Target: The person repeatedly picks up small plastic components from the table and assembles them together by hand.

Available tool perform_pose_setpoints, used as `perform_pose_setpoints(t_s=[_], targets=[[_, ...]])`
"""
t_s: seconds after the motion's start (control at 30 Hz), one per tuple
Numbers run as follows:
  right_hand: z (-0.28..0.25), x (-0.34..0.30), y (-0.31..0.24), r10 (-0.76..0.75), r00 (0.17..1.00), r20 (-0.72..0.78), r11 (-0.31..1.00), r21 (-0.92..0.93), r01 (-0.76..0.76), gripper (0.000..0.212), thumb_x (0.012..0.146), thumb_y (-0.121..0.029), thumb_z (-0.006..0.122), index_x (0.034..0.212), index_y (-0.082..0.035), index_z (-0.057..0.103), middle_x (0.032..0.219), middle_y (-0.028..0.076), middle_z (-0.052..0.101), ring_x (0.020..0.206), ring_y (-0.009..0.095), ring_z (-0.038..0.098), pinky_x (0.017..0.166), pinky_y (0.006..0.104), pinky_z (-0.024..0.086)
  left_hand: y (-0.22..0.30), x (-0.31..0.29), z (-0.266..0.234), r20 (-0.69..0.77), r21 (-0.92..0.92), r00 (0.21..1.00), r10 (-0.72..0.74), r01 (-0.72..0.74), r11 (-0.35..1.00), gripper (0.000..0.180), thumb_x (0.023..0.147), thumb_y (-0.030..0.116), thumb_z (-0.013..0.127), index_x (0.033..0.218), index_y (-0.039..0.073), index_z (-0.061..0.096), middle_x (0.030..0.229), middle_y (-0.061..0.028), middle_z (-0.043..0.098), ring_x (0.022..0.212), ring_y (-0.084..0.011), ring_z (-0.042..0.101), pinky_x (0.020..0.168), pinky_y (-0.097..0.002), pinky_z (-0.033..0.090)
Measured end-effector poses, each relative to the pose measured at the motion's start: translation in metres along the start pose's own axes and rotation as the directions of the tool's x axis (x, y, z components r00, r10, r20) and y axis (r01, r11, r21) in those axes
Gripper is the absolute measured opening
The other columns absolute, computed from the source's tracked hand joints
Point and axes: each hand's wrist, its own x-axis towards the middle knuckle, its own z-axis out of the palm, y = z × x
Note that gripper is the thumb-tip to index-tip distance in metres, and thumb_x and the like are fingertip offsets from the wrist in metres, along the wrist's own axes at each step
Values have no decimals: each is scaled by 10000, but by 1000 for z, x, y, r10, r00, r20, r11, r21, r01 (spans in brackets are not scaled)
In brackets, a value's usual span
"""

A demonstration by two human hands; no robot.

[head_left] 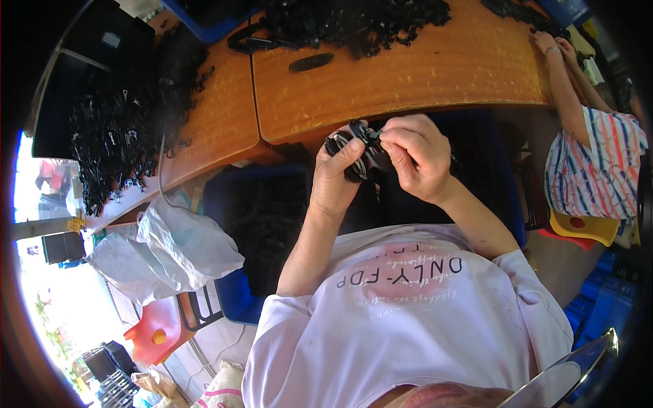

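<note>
Brown wood-toned bench [408,81], scuffed with pale marks, a seam running across it. Heaped black parts [360,24] lie along the bench's far side; a second dark pile [126,136] covers its left end. Below the bench's near edge, at left, stand a blue bin [231,309] and a crumpled white sack [194,248]. A co-worker in a striped top [598,163] is at the bench's right end.

Small black pieces [371,135], glossy, with pale grey edges, are held up just before the bench's near edge; exact form unclear. The left hand [333,180] curls closed around them; the right hand [420,158] pinches one end, thumb against forefinger.
</note>
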Motion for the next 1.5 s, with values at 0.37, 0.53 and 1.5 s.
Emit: perform_pose_setpoints(t_s=[0.37,0.53,1.5], targets=[[-13,17,7,-157,935,318,978,183,102,216,759,11,768,943,-97,733,1007,11,731,959,277,608,788,364,533,10,0,-8,67,123,971,-229,220,968,222,991,189,706,1054,-22,672,849,-97,684,660,-191,670,574,-298,546],[-18,19,10,-203,905,373,977,143,160,223,706,-8,776,906,-95,726,1002,-1,715,956,270,622,752,358,557,9,0,-11,72,111,951,-300,292,950,206,993,181,704,997,-24,678,793,-91,660,581,-174,619,517,-284,518],[-4,5,29,433,792,430,841,123,-526,244,988,-136,691,1193,-5,673,1072,127,708,927,180,693,691,305,555,106,-106,-82,42,977,989,142,-11,-215,459,745,108,834,1179,5,726,1176,-96,748,1087,-221,699,976,-331,534]])
